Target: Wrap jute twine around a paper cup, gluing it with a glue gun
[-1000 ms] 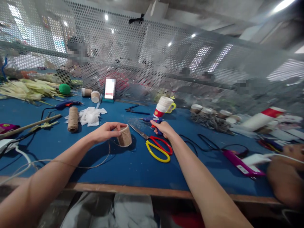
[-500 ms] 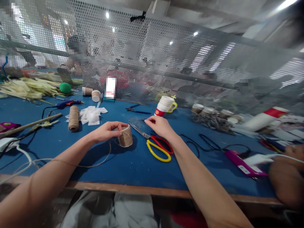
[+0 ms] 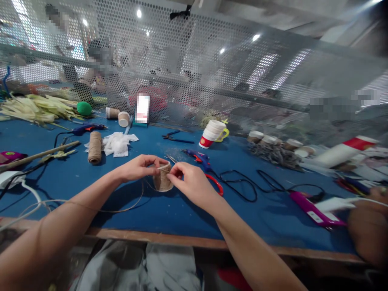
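My left hand (image 3: 142,167) grips the rim of a small paper cup (image 3: 163,182) wrapped in brown twine, its white rim showing at the top. The cup is tilted just above the table. At its right side, my right hand (image 3: 190,182) has thumb and forefinger pinched on a strand of the twine (image 3: 164,171). From the cup, a loose length of twine trails left across my left forearm. Beyond my right hand lies a blue glue gun (image 3: 200,157). Scissors (image 3: 216,184) with a red handle are partly hidden under that hand.
A twine spool (image 3: 95,147) stands at left beside crumpled white cloth (image 3: 118,144). Pliers (image 3: 177,137) and stacked paper cups (image 3: 212,133) are farther back. A black cord (image 3: 242,182) runs to a purple power strip (image 3: 315,210). Another person's arm (image 3: 368,226) is at far right.
My right hand has moved left and nearer, from where the glue gun lies to the cup's side, and now pinches the twine. The glue gun is uncovered. My left hand still grips the cup.
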A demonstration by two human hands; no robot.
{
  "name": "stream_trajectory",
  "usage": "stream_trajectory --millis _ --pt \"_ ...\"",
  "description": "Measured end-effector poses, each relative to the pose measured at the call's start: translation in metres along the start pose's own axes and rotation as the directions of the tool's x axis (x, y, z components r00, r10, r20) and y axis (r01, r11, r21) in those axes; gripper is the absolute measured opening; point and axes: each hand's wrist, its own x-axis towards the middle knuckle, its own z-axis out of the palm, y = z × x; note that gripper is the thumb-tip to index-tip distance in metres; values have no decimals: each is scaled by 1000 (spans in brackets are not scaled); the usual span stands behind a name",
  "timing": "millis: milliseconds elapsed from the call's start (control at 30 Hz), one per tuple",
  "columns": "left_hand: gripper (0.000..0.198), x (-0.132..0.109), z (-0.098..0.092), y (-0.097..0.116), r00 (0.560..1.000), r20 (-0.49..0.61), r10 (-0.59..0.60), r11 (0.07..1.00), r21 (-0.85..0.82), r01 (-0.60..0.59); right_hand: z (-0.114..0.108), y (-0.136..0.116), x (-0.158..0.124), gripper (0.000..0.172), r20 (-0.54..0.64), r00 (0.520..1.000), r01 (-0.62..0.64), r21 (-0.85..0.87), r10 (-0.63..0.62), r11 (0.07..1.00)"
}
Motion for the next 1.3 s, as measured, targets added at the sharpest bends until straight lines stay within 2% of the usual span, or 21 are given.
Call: stream_trajectory --millis 67,133,333,800,1067,1300 --pt "17 0 0 0 1000 8 1 1000 7 -1 -5 3 2 13 53 998 -34 166 26 985" --pt "18 0 1 0 1000 8 3 1000 10 -3 -9 5 4 16 65 997 -47 256 31 966" --pt "20 -1 2 1 1000 18 23 999 30 -24 -9 8 7 19 -33 999 -23 193 30 981" --pt "24 -4 5 9 999 49 -3 999 -37 4 -7 15 7 20 -5 998 -63 196 65 979" --pt "24 -6 4 12 997 73 -12 998 -63 17 -4 22 9 14 -1 994 -103 313 109 944" --pt "18 -8 2 13 994 100 37 996 -79 -30 -9 22 9 20 144 989 -87 469 21 879"
